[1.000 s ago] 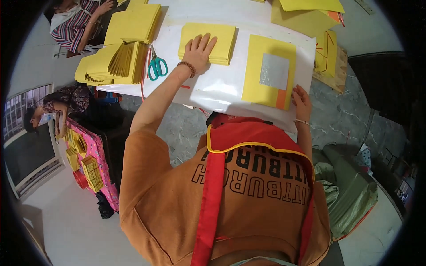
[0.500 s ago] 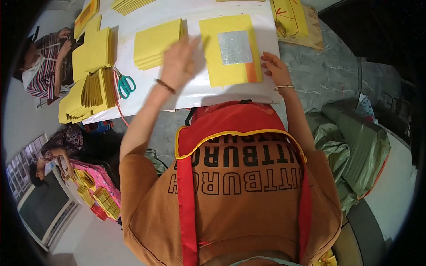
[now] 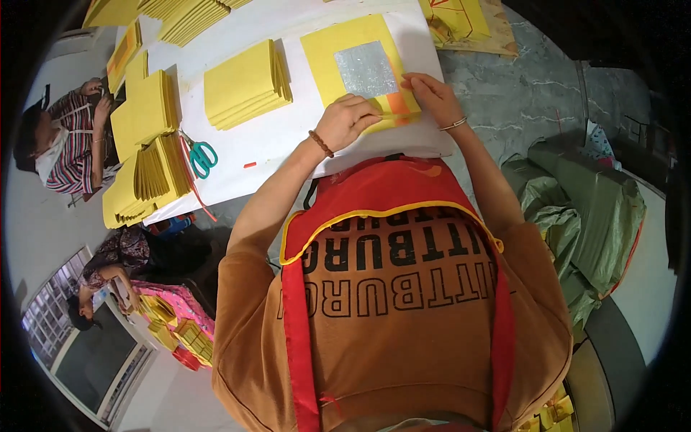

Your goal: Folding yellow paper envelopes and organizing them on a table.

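Yellow paper sheets (image 3: 322, 47) lie in front of me on the white table, with a silver foil square (image 3: 366, 68) and an orange strip on top. My left hand (image 3: 348, 121) is closed on the near edge of the paper, fingers bent, and that edge rises in a narrow band beside them. At the right edge my right hand (image 3: 435, 99) has its fingers curled together, the tips on the paper by the orange strip. Its thumb is partly hidden. To the left sits a neat stack of folded yellow paper (image 3: 241, 83).
Green-handled scissors (image 3: 204, 158) and a red cord lie by more yellow stacks (image 3: 147, 104) at the table's left. A small red piece (image 3: 250, 165) rests near the front edge. Two people sit at left. Green sacking-covered bundles (image 3: 597, 209) stand at right.
My left hand has moved right, from beside the folded stack to the near edge of the foil-topped paper. The right hand's fingers have come onto the paper's edge. The view has shifted slightly.
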Tool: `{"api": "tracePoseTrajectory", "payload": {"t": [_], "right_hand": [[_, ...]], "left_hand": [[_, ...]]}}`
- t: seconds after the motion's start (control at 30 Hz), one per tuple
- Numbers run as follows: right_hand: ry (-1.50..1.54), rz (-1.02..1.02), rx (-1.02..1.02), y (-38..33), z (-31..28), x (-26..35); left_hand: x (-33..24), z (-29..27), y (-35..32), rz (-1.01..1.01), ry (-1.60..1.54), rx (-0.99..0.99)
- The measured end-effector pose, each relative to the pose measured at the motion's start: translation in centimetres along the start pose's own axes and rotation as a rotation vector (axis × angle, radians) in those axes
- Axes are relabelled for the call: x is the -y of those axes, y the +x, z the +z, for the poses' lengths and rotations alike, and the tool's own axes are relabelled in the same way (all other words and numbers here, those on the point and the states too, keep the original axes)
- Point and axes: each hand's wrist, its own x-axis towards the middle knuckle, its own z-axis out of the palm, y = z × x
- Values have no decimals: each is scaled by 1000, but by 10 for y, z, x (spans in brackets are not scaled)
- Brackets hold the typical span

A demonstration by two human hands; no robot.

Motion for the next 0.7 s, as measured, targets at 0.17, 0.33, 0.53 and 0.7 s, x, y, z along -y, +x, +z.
{"api": "tracePoseTrajectory", "payload": {"t": [0.17,0.33,0.53,0.7], "right_hand": [[71,35,-70,5,2,-6],[61,26,-80,8,3,-9],[70,14,-83,6,4,-13],[97,19,-83,7,2,-10]], "left_hand": [[4,-2,6,-145,-87,8],[10,-3,10,-261,-158,96],[8,-4,10,-398,-258,101],[9,-4,14,-377,-282,91]]}}
